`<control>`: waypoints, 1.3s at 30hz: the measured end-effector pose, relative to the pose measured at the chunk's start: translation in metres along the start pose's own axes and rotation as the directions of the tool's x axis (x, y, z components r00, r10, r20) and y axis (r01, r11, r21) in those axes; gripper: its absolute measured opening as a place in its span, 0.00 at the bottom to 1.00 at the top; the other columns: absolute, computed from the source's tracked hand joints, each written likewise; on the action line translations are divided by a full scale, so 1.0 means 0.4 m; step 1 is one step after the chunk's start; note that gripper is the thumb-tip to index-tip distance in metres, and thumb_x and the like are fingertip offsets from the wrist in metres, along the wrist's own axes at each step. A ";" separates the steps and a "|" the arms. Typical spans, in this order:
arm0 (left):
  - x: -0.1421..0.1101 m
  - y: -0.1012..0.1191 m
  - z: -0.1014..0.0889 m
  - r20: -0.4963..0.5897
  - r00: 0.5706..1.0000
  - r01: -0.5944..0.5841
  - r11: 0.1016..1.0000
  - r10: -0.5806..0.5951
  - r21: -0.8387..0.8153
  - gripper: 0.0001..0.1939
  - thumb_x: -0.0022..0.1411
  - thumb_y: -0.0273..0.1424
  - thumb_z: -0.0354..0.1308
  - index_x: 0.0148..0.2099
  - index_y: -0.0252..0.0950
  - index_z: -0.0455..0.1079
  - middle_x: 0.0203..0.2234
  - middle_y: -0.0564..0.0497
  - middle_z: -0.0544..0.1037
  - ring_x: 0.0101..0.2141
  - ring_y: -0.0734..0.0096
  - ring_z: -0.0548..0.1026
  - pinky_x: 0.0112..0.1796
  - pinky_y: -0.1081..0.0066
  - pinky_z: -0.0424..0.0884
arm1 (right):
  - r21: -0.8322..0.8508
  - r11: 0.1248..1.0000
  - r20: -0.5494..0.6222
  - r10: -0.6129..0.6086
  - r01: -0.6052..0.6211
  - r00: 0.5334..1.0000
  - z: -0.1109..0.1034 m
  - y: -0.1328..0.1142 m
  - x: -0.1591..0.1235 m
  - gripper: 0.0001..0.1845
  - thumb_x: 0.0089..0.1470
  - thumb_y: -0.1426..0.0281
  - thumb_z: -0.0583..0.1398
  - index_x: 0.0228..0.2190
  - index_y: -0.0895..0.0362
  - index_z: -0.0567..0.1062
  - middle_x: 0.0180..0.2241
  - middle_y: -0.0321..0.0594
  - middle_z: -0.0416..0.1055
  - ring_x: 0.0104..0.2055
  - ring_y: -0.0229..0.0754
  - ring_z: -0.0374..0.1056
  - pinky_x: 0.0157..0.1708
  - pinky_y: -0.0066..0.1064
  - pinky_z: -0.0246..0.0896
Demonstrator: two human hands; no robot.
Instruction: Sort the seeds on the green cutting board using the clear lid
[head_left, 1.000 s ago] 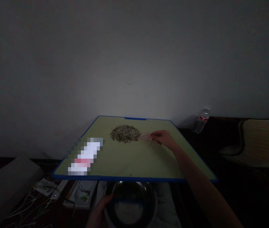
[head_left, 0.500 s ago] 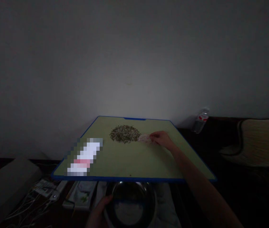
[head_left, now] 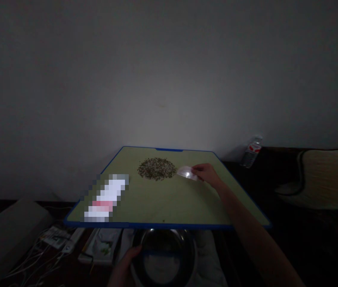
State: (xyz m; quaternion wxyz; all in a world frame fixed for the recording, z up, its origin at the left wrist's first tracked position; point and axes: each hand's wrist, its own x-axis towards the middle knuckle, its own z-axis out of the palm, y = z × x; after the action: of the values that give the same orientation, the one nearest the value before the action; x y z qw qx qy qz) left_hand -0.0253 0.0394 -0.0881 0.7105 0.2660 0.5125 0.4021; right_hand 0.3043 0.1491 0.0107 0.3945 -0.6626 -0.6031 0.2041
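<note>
My right hand [head_left: 205, 173] pinches the right end of a translucent, half-round plastic scraper [head_left: 186, 173] just over the board. The scraper's left tip is at the right edge of a round, spread heap of small dark and pale grains [head_left: 157, 169], too small to name. Under them is a pale green board with a blue rim [head_left: 169, 201]. Below the board's front edge, my left hand [head_left: 127, 265] grips the left side of a shiny metal bowl [head_left: 163, 268]. Its thumb lies on the rim, and the other fingers are hidden.
A pixelated bright rectangle [head_left: 106, 199] covers the board's left side. Cables [head_left: 34, 255], a power strip [head_left: 72, 241] and a box with a green picture [head_left: 101, 247] lie at lower left. A plastic bottle [head_left: 251, 152] leans by the wall; a pale cushion [head_left: 330, 179] is at right.
The scraper has tilted and moved slightly right, away from the heap, and now catches the light. My left hand and the bowl have stayed put.
</note>
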 end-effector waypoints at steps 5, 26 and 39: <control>0.024 0.016 0.004 -0.035 0.999 0.009 0.989 -0.004 0.148 0.05 0.35 0.28 0.63 0.21 0.40 0.73 0.16 0.50 0.79 0.45 0.48 0.70 0.45 0.57 0.65 | 0.001 1.000 0.009 -0.007 0.007 1.000 0.004 0.004 0.003 0.16 0.41 0.64 0.58 0.28 0.65 0.76 0.14 0.36 0.65 0.14 0.30 0.54 0.13 0.22 0.47; 0.041 0.008 0.013 -0.078 0.997 0.022 0.959 0.000 0.283 0.21 0.28 0.39 0.64 0.31 0.38 0.74 0.27 0.45 0.81 0.48 0.43 0.66 0.48 0.52 0.62 | -0.026 0.999 0.002 0.019 -0.019 1.000 0.013 -0.012 -0.003 0.15 0.41 0.66 0.57 0.26 0.65 0.76 0.14 0.37 0.66 0.13 0.30 0.55 0.13 0.22 0.47; 0.015 0.023 0.016 -0.024 1.000 0.013 0.988 -0.009 0.153 0.11 0.33 0.30 0.63 0.26 0.37 0.74 0.25 0.43 0.81 0.49 0.44 0.65 0.46 0.56 0.65 | 0.095 0.995 0.148 -0.014 0.000 0.989 0.034 -0.021 -0.017 0.15 0.42 0.65 0.59 0.30 0.64 0.75 0.13 0.35 0.65 0.13 0.29 0.54 0.13 0.21 0.49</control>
State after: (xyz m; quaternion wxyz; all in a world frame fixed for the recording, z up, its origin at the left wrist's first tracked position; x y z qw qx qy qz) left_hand -0.0212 0.0496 -0.0818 0.6842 0.3125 0.5514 0.3606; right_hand 0.2874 0.1461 0.0075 0.3801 -0.6240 -0.6227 0.2798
